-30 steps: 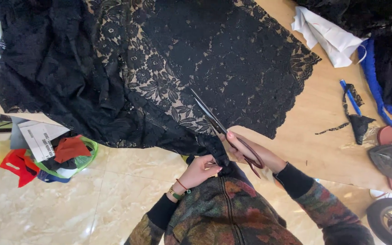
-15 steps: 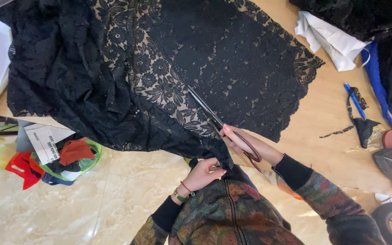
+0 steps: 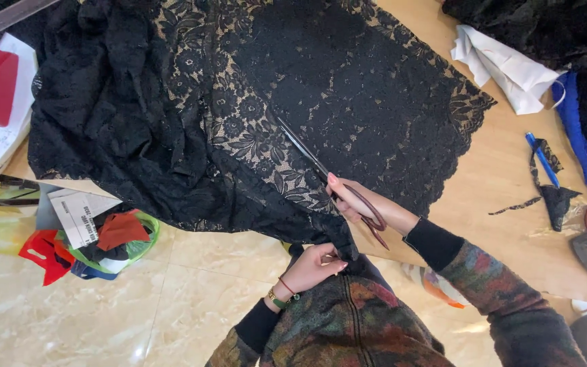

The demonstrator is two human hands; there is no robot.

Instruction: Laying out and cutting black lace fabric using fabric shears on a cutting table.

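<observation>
Right hand [image 3: 365, 204] – fingers clenched through the scissors [image 3: 327, 180] handles, blades lying on the lace [image 3: 321, 88]. Left hand [image 3: 314, 265] pinches the lace edge just below, at the worktop [image 3: 504, 183] rim – cloth spreads up-left of both hands.

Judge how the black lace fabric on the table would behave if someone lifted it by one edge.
The black lace fabric would probably droop limply: it already bunches in soft folds at the left. Its open, see-through pattern suggests it is light. It could snag or tear, so the left hand pinching its edge seems sensible.
</observation>
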